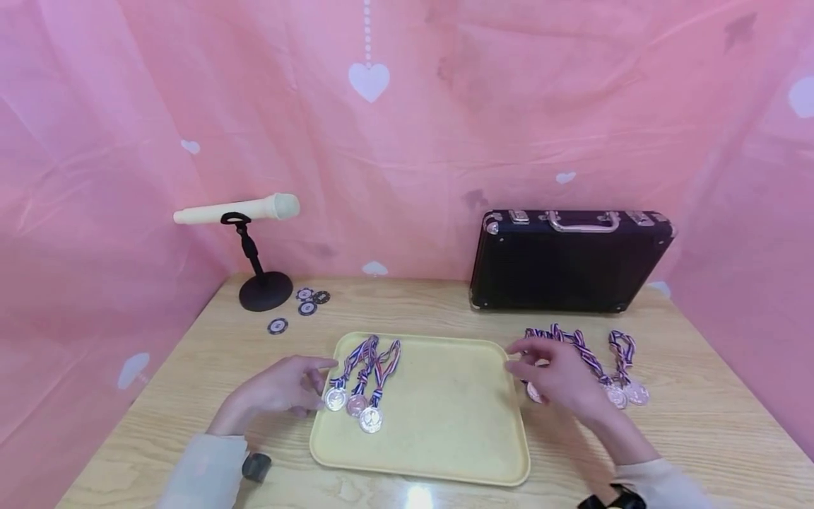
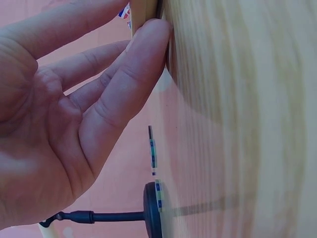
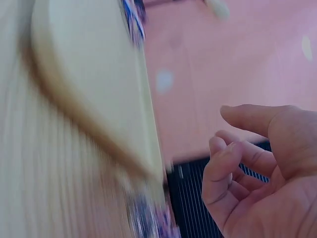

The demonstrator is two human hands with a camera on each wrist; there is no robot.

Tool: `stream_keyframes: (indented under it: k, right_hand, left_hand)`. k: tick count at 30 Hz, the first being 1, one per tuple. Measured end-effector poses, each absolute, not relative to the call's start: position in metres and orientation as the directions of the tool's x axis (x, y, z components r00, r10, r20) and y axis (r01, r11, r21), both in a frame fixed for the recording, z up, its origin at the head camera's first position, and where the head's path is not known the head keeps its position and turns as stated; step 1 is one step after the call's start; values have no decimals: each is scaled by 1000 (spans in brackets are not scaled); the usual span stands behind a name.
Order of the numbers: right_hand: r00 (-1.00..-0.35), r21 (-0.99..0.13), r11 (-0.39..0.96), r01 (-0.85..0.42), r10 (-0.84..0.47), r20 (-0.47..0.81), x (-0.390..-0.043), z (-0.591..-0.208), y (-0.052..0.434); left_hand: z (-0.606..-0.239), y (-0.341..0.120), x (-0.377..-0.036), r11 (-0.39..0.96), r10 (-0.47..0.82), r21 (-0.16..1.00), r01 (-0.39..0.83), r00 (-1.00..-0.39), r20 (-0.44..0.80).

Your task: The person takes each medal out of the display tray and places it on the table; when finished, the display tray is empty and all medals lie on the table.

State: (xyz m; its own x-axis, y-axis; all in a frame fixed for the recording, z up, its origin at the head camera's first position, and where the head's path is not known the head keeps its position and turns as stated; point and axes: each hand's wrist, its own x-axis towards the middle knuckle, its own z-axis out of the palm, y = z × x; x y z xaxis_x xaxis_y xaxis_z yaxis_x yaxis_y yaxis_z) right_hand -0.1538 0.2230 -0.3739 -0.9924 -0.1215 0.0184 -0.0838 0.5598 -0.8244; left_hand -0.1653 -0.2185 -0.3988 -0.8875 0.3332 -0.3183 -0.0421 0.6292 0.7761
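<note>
While left hand's (image 1: 291, 387) touching tray (image 1: 451, 406) at nine o'clock, right hand's (image 1: 559, 378) hovering by two; grips half-open, empty; lopsided push could slide medals (image 1: 372, 420).

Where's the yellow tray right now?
In the head view, the yellow tray lies on the table between the left hand and the right hand, with three medals on its left side.
</note>
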Motion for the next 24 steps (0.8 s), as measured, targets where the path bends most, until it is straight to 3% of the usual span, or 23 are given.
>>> stream_keyframes:
  k: [5,11,19,24]
  right_hand:
    - [-985,-883,469,-19,-162,-65,-150,-376,166]
    - [-946,-902,431,-18,-300,-125,-139,-389,117]
    - [-897,-912,410,-3,-405,-179,-131,-402,72]
    - [-889,-910,412,46,-398,-225,-131,-407,57]
  left_hand:
    - [-397,-218,-166,665,326,746,-25,-889,-321]
    - [-398,-216,-166,657,356,754,-8,-878,-320]
    - [-396,-215,-166,675,277,733,-81,-893,-354]
    - [-394,-217,-168,678,306,733,-57,-885,-352]
